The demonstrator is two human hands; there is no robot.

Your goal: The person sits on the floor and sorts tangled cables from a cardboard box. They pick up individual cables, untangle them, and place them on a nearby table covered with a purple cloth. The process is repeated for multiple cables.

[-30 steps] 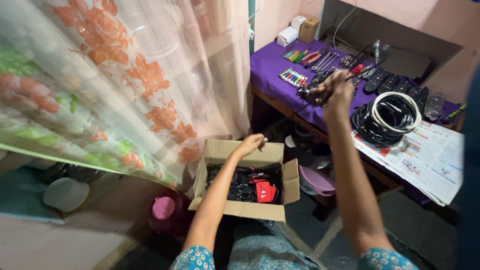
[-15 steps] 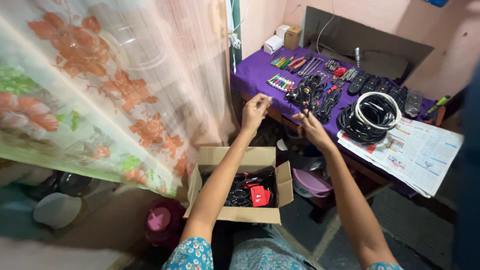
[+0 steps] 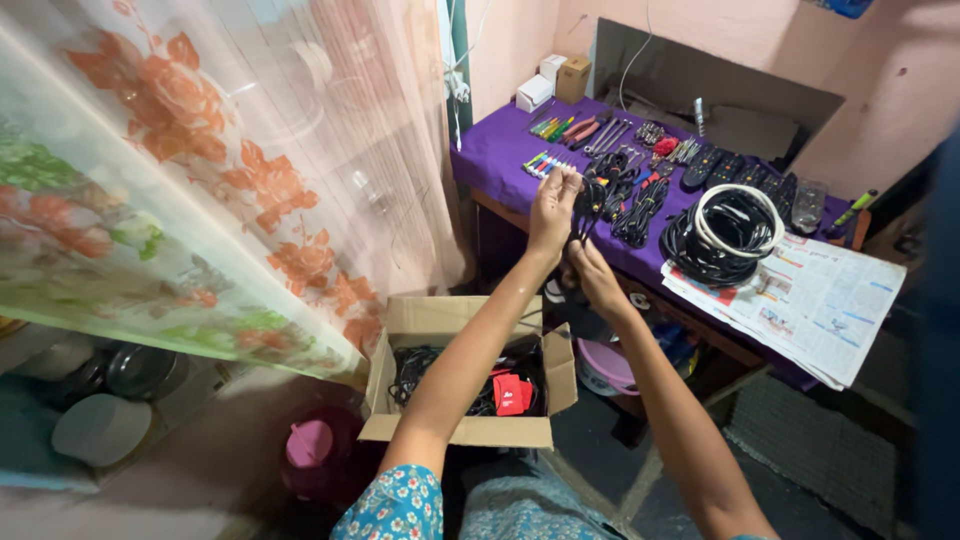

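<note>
Beside floral curtain (image 3: 170, 170), purple-clothed table (image 3: 500, 150) under pink wall (image 3: 880, 90).

A matt purple cloth (image 3: 500, 150) covers the tabletop, with printed newspaper (image 3: 800, 300) at its right edge. The coiled cables (image 3: 725, 230) look like glossy black plastic; the open box (image 3: 455, 430) on the floor is plain brown cardboard.

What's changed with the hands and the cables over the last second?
The right hand came down from high over the table, where it held up a bundle of black cables, to the table's near edge. The left hand rose from the cardboard box to meet it; both now pinch a thin black cable. The box, coiled cables and newspaper stayed put.
</note>
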